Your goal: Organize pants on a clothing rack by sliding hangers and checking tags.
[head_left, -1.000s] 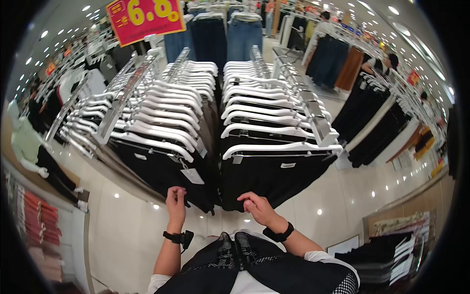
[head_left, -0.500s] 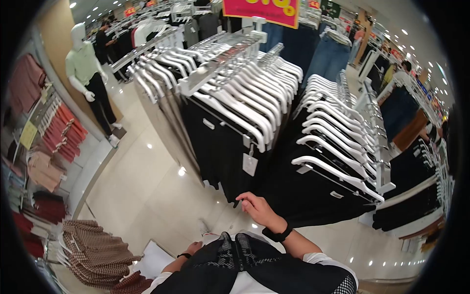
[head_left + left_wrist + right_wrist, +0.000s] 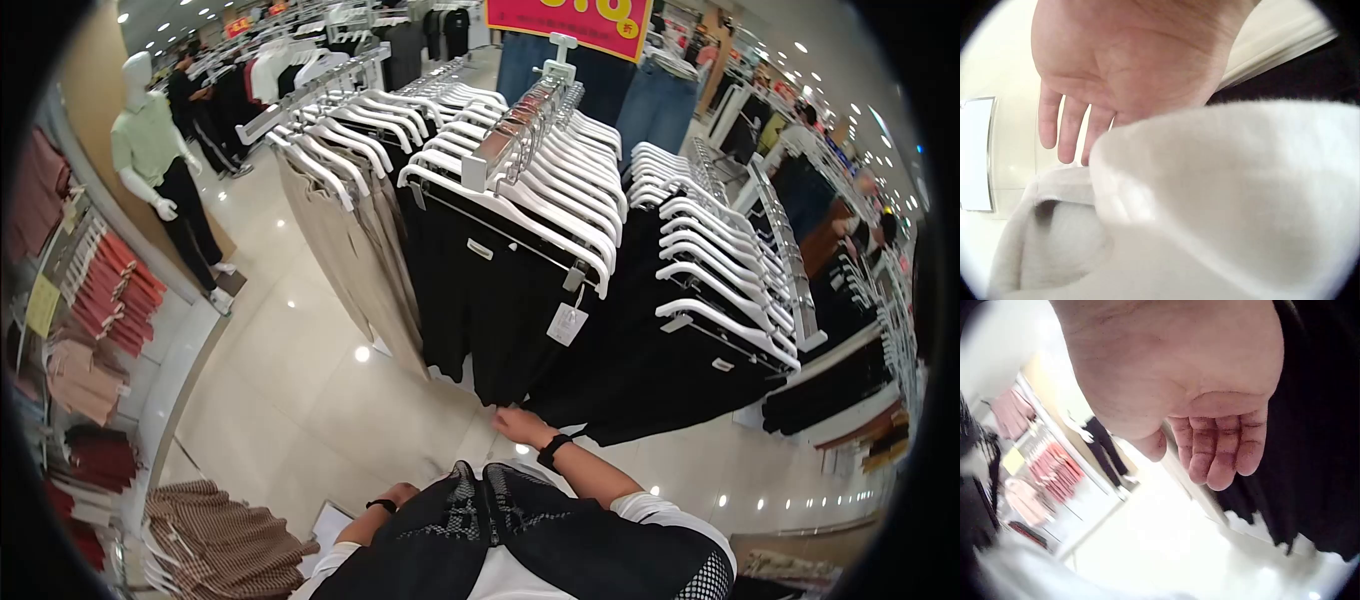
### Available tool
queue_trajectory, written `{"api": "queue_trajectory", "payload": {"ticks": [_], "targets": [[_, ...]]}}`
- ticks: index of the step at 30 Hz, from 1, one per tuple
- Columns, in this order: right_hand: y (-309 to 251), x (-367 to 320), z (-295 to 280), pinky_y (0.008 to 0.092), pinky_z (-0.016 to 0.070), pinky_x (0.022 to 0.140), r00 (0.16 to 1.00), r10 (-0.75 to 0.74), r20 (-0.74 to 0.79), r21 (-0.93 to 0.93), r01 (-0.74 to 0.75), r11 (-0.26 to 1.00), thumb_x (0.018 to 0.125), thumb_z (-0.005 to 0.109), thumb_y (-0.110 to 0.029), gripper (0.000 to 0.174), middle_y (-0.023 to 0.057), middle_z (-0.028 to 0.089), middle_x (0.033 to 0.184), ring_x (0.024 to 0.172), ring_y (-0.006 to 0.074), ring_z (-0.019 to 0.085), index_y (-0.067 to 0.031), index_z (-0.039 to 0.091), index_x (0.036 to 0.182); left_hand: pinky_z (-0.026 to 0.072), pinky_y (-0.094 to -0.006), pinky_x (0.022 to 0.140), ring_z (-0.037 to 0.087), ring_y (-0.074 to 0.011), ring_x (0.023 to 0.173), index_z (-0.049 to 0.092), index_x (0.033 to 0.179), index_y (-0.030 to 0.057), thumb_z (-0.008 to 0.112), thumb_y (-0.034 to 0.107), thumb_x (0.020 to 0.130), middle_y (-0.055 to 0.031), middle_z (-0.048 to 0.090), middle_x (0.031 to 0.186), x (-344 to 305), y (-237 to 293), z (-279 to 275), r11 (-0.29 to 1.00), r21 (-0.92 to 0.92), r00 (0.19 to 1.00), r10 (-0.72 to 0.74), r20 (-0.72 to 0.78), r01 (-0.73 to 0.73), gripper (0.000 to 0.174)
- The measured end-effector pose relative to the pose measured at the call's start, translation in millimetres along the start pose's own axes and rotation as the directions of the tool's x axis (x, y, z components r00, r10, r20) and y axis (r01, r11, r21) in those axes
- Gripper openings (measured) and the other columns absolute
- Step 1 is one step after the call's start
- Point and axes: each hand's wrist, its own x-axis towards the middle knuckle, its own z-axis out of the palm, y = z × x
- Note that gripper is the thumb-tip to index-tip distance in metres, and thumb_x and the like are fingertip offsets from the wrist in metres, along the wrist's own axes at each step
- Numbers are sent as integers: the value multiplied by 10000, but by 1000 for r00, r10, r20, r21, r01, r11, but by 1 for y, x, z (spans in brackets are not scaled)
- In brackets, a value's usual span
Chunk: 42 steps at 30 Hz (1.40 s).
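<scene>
Black trousers (image 3: 480, 300) with a white tag (image 3: 567, 324) hang from white hangers on a metal rack. The right hand (image 3: 520, 426) is beside their lower hems in the head view; whether it touches them cannot be told. In the right wrist view the right hand (image 3: 1179, 381) has loosely bent fingers (image 3: 1225, 450) with nothing between them, next to black cloth (image 3: 1316, 437). The left hand (image 3: 398, 494) hangs low by the body. Its fingers (image 3: 1069, 125) are relaxed and empty in the left wrist view, above pale cloth (image 3: 1229, 187).
Beige trousers (image 3: 350, 250) hang left of the black ones, and more black trousers (image 3: 650, 350) to the right. A mannequin (image 3: 150, 150) stands at the left, near red garments (image 3: 115, 290). Checked garments (image 3: 220, 525) are at the lower left. A red sign (image 3: 570, 22) tops the rack.
The view has turned left, bringing the mannequin further in. The left hand has dropped from the trousers to beside the body. The right hand is now near the hems of the tagged black trousers.
</scene>
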Motion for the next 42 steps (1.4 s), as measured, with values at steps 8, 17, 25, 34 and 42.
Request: {"api": "queue_trajectory", "payload": {"ticks": [8, 17, 25, 34, 42], "targets": [[139, -194, 189, 388, 584, 623, 638, 648, 415, 66, -732, 678, 989, 485, -213, 316, 126, 740, 809, 631, 235, 712, -22, 714, 884, 551, -450, 961, 693, -377, 1076, 752, 1107, 64, 570, 262, 921, -212, 727, 1133, 75, -101, -75, 996, 83, 991, -17, -133, 28, 327], [52, -262, 259, 385, 566, 521, 255, 826, 503, 660, -731, -177, 986, 531, -255, 300, 115, 710, 751, 600, 215, 702, -17, 659, 853, 551, -468, 973, 678, -371, 1112, 755, 1038, 95, 523, 218, 929, -183, 720, 1157, 148, -124, -141, 754, 612, 970, 196, 141, -241, 285], [46, -215, 195, 364, 589, 620, 762, 500, 411, 94, -581, 808, 955, 534, -280, 372, 129, 745, 775, 607, 216, 707, 12, 702, 798, 538, -514, 906, 668, -430, 1045, 736, 927, 24, 506, 256, 913, -245, 714, 1079, 179, -69, -123, 653, 649, 890, 447, 86, -390, 327], [132, -248, 157, 361, 585, 576, 564, 780, 271, 695, -675, 247, 985, 536, -255, 307, 138, 725, 843, 684, 237, 726, 22, 659, 1033, 570, -483, 919, 692, -368, 1079, 763, 941, 59, 600, 211, 871, -191, 740, 1085, 110, -8, -20, 455, 827, 939, 248, 238, -330, 235], [205, -356, 175, 377, 589, 591, 501, 775, 384, 728, -681, 80, 979, 577, -266, 303, 144, 728, 878, 693, 238, 722, 15, 661, 1054, 556, -474, 960, 695, -388, 1085, 767, 1000, 37, 553, 278, 893, -226, 730, 1101, 55, 97, 76, 781, 594, 981, 174, 88, -192, 339]]}}
